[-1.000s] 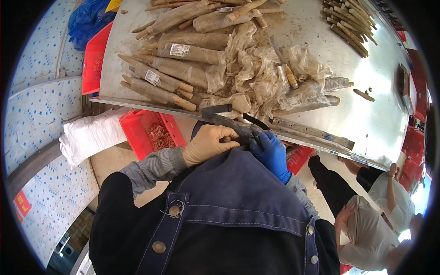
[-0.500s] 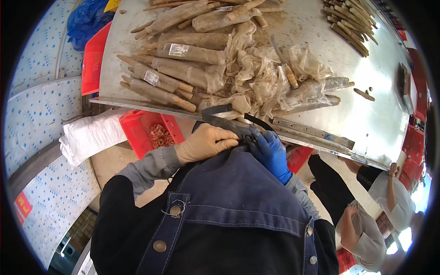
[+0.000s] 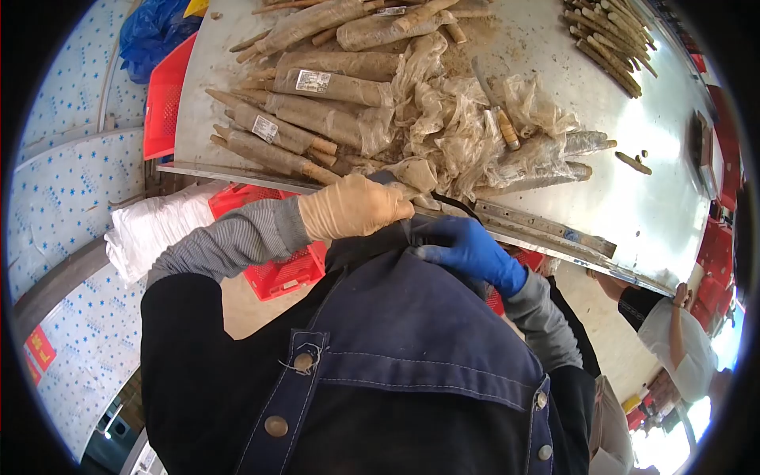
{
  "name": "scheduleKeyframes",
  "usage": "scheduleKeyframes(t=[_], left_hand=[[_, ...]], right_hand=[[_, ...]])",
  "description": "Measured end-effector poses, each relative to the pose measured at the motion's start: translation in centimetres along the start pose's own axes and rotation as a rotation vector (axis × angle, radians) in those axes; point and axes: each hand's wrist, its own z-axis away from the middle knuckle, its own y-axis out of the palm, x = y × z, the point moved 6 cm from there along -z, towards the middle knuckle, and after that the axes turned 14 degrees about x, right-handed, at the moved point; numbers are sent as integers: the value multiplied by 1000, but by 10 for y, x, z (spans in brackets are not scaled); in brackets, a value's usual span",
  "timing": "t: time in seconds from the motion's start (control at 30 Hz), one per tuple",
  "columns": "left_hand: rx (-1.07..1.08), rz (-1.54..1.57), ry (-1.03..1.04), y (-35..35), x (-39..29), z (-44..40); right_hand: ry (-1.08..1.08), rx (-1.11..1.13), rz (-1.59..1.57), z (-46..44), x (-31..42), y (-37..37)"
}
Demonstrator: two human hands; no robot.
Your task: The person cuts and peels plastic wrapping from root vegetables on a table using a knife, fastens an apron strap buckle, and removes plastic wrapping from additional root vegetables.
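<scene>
My left hand (image 3: 356,207), in a tan glove, is closed at the front of my waist, by the table edge. A dark strap (image 3: 381,176) sticks out above its fingers. Beside it my right hand (image 3: 473,252), in a blue glove, pinches dark material at the top of my navy apron (image 3: 419,317); the fingertips are partly hidden, so I cannot make out what they hold. A black strap (image 3: 457,206) curves just above the right hand. Beyond both hands lie crumpled clear plastic wrap (image 3: 451,119) and plastic-wrapped bundles of long brown roots (image 3: 324,123).
A knife with a wooden handle (image 3: 507,129) rests on the plastic. Loose roots (image 3: 609,43) are piled at the far right of the metal table (image 3: 633,206). Red crates (image 3: 166,107) and a white sack (image 3: 162,229) stand left. Another person (image 3: 673,340) is at right.
My left hand has moved up and its fingers have closed further. The right hand has turned and lies lower over the apron's top. The strap ends and buckle are now mostly covered.
</scene>
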Motion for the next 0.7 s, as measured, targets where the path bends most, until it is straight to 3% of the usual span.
scheduleKeyframes(t=[0.07, 0.13, 0.2, 0.23, 0.3, 0.43, 0.5, 0.57, 0.63, 0.7], left_hand=[[10, -69, -8, -3, 2, 0], [-81, -330, 97, -18, -2, 3], [-49, -340, 105, -27, -1, 3], [-35, -307, 150, -28, 0, 4], [2, -224, 239, -38, 3, 7], [28, -338, 262, -75, 11, 22], [20, -378, 241, -101, 11, 27], [-19, -297, 262, -99, 16, 28], [-20, -55, 208, -53, 25, 28], [10, 29, 122, -15, 23, 28]], right_hand=[[58, 128, 51, -16, -5, 5], [51, 161, 33, -25, 13, 1], [186, 314, 280, -32, 15, 4], [183, 321, 276, -33, 17, 6], [33, 210, 584, -33, 33, 2], [-42, 67, 378, -19, 65, -9], [-259, -68, 411, -14, 91, -15], [-223, -71, 400, -18, 86, -21], [48, -62, 165, -20, 49, -24], [125, -10, 73, -24, 10, -15]])
